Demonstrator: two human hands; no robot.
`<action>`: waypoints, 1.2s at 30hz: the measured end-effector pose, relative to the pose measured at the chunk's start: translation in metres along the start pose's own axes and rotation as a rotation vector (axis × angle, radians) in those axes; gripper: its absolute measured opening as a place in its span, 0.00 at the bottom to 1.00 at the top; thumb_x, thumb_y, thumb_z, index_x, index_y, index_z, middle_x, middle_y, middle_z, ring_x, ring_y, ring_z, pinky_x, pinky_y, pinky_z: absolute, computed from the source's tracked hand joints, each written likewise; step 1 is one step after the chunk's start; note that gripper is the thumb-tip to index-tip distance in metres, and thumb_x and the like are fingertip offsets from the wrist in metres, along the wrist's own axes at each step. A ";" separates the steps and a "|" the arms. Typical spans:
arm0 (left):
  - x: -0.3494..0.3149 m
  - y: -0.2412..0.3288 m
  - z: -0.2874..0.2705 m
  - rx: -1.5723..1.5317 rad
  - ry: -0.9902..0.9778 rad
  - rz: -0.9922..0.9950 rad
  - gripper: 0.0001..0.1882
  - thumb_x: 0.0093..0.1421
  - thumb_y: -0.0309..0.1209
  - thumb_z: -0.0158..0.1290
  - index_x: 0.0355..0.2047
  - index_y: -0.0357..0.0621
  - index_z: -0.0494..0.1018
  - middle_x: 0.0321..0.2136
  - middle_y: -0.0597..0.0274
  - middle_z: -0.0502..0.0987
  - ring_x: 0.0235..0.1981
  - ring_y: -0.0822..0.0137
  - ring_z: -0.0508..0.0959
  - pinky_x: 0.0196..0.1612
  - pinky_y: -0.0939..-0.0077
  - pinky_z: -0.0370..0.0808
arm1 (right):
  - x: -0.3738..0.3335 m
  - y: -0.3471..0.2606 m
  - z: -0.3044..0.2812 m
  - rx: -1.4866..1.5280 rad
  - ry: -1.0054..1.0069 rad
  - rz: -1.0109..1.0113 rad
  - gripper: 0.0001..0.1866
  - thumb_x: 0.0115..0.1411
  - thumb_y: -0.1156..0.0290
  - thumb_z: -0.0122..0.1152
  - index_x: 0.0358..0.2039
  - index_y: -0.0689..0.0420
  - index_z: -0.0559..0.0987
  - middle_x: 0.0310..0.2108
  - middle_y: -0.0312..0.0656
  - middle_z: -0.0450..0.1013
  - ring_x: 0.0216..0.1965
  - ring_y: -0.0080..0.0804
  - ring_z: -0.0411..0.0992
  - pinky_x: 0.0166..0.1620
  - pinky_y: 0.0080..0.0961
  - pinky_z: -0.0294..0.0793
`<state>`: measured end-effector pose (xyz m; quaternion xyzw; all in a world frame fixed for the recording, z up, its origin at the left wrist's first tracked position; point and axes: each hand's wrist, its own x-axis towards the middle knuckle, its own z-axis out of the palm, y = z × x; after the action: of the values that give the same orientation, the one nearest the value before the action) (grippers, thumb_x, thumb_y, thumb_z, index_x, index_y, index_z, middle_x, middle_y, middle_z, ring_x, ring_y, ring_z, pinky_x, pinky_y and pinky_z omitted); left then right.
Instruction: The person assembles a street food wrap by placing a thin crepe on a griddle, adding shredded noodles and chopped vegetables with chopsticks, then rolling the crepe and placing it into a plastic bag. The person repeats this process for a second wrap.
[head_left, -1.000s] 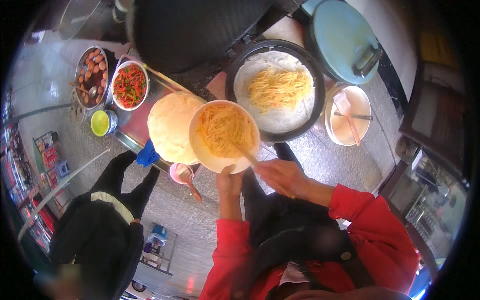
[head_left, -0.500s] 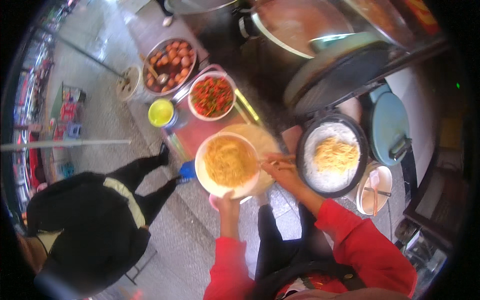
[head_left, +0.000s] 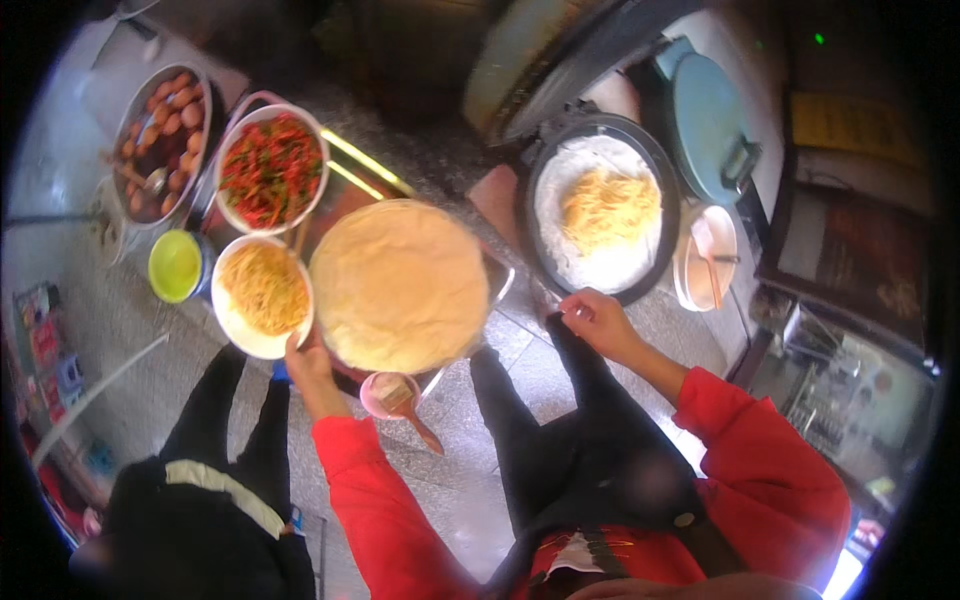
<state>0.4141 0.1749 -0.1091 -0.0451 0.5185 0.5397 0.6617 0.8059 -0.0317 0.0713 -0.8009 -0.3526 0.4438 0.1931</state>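
left grip (head_left: pixel 312 370) pinches the white bowl (head_left: pixel 248 337) ahead by its rim; right grip (head_left: pixel 600 325) curls, hold unclear.

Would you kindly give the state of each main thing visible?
Round black griddle: open
Thin white pancake: spread flat
White bowl of yellow shreds: uncovered, held by left grip
White bowl of chopped red peppers: uncovered
Round blue-green lid: closed
Grey metal egg basin: uncovered

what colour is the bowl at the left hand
The bowl is white, best seen in the head view.
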 end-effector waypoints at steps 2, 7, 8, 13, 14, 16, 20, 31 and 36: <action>0.004 -0.008 0.002 0.119 0.059 0.058 0.26 0.54 0.22 0.46 0.53 0.27 0.54 0.50 0.44 0.65 0.50 0.50 0.68 0.54 0.61 0.69 | -0.002 0.009 -0.009 -0.065 0.079 0.009 0.08 0.53 0.70 0.53 0.32 0.59 0.75 0.30 0.45 0.72 0.31 0.37 0.72 0.35 0.28 0.71; 0.006 -0.010 0.005 0.113 0.059 0.199 0.27 0.60 0.31 0.46 0.54 0.26 0.54 0.48 0.43 0.66 0.48 0.52 0.69 0.54 0.63 0.68 | 0.013 0.011 -0.010 -0.260 0.211 -0.064 0.07 0.53 0.69 0.53 0.31 0.57 0.74 0.30 0.45 0.70 0.31 0.42 0.72 0.33 0.31 0.71; -0.002 -0.007 0.008 0.112 0.042 0.267 0.27 0.60 0.32 0.45 0.54 0.26 0.53 0.48 0.43 0.66 0.48 0.53 0.70 0.54 0.64 0.68 | 0.022 0.002 -0.009 -0.290 0.226 -0.071 0.06 0.53 0.69 0.53 0.31 0.56 0.74 0.30 0.45 0.70 0.31 0.42 0.72 0.33 0.32 0.71; -0.059 -0.031 0.007 0.146 0.289 0.159 0.22 0.59 0.31 0.47 0.48 0.28 0.59 0.41 0.50 0.68 0.39 0.61 0.71 0.45 0.72 0.72 | 0.083 0.000 -0.006 -0.520 0.379 -0.230 0.09 0.51 0.64 0.56 0.29 0.56 0.74 0.28 0.43 0.70 0.28 0.41 0.72 0.29 0.33 0.70; -0.069 -0.040 0.002 0.155 0.246 0.147 0.20 0.58 0.31 0.47 0.47 0.29 0.60 0.40 0.52 0.68 0.37 0.63 0.71 0.43 0.74 0.72 | 0.091 0.000 -0.005 -0.558 0.376 -0.241 0.10 0.50 0.63 0.56 0.29 0.56 0.74 0.27 0.43 0.70 0.27 0.41 0.72 0.28 0.34 0.70; -0.126 -0.067 0.040 0.332 0.171 0.202 0.16 0.57 0.29 0.48 0.44 0.34 0.63 0.38 0.56 0.68 0.35 0.67 0.70 0.39 0.77 0.72 | 0.104 0.004 -0.003 -0.614 0.363 -0.245 0.10 0.49 0.64 0.57 0.27 0.56 0.74 0.26 0.43 0.70 0.26 0.40 0.72 0.26 0.34 0.70; -0.204 -0.108 0.091 0.415 0.106 0.111 0.17 0.56 0.28 0.49 0.46 0.39 0.63 0.38 0.57 0.68 0.37 0.67 0.70 0.41 0.76 0.70 | 0.123 0.018 0.006 -0.727 0.324 -0.245 0.07 0.48 0.68 0.53 0.24 0.57 0.74 0.24 0.43 0.70 0.25 0.40 0.72 0.24 0.35 0.70; -0.261 -0.203 0.159 0.672 -0.190 -0.081 0.19 0.54 0.24 0.49 0.47 0.39 0.64 0.39 0.57 0.71 0.37 0.66 0.73 0.39 0.77 0.71 | 0.097 0.027 -0.029 -0.335 0.452 -0.107 0.07 0.48 0.69 0.52 0.23 0.57 0.74 0.24 0.46 0.71 0.25 0.45 0.72 0.28 0.38 0.70; -0.261 -0.264 0.192 1.137 -0.601 0.168 0.22 0.52 0.23 0.49 0.50 0.36 0.62 0.44 0.51 0.69 0.44 0.59 0.71 0.45 0.73 0.69 | 0.078 0.036 -0.065 -0.075 0.562 0.006 0.08 0.46 0.65 0.56 0.23 0.56 0.74 0.23 0.46 0.72 0.28 0.45 0.72 0.31 0.36 0.70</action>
<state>0.7690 0.0107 0.0389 0.5061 0.5171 0.2201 0.6542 0.9028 0.0021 0.0388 -0.9001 -0.2991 0.1918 0.2522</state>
